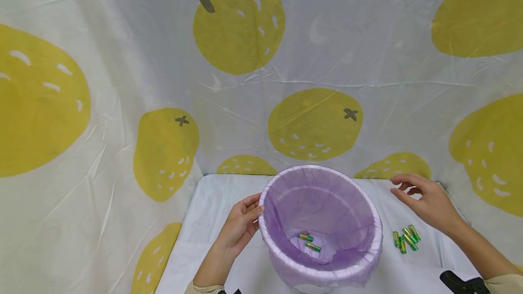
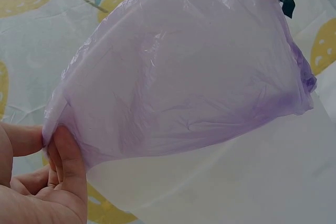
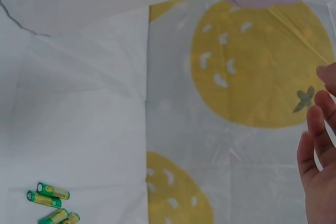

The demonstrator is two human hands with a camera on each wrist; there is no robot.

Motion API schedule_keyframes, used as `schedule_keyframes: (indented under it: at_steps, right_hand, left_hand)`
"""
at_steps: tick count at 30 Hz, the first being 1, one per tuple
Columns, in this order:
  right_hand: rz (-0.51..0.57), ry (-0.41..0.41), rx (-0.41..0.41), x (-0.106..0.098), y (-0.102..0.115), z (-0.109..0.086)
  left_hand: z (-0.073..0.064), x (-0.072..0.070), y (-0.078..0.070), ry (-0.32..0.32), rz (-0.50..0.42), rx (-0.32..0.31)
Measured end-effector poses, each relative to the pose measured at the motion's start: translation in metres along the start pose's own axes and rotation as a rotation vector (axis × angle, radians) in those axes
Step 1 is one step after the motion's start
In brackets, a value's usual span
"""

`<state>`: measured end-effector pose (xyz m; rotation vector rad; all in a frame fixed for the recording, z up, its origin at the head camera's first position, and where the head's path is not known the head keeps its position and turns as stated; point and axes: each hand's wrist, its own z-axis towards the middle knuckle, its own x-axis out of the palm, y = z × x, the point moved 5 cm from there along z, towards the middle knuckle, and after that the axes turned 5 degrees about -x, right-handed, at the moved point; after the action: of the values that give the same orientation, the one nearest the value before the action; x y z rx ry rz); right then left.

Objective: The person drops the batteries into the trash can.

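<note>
A white bin (image 1: 323, 280) lined with a thin purple plastic bag (image 1: 316, 194) stands in the middle of the head view, its mouth tilted toward me. Thumb and fingers of my left hand (image 1: 240, 223) pinch its bag-covered rim on the left side. In the left wrist view the same hand (image 2: 58, 182) grips the folded-over bag edge. At the bottom inside lie a few green-and-gold batteries (image 1: 313, 247). My right hand (image 1: 433, 201) hovers right of the bin, fingers loosely bent, holding nothing. Below it several more batteries (image 1: 410, 238) lie together on the table.
A white cloth covers the table (image 1: 237, 183). Behind and beside it hangs a pale curtain (image 1: 229, 117) printed with yellow fruit. Black straps (image 1: 463, 282) show near the right wrist.
</note>
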<state>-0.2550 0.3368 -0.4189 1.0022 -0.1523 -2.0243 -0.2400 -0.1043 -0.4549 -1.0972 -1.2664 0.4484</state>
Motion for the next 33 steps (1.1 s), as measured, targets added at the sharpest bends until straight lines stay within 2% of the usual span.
schedule_keyframes:
  at_steps: [8, 14, 24, 29, 33]
  right_hand:
    - [-0.015, 0.008, 0.071, -0.004, -0.016, -0.015]
    - [-0.032, 0.017, 0.157, -0.005, -0.03, -0.028]
    - [-0.057, -0.001, 0.253, -0.008, -0.057, -0.06]
    - [-0.082, -0.027, 0.277, -0.001, -0.068, -0.077]
    - [-0.113, -0.027, 0.337, 0.007, -0.079, -0.093]
  left_hand:
    - [0.0, 0.0, -0.001, 0.01, 0.01, 0.006]
    - [-0.001, 0.001, -0.001, 0.015, 0.009, 0.011]
    - [0.003, 0.002, 0.002, 0.028, 0.019, 0.015]
    - [0.002, 0.002, 0.001, 0.011, 0.015, 0.012]
    - [0.001, 0.0, 0.001, -0.006, 0.014, 0.008]
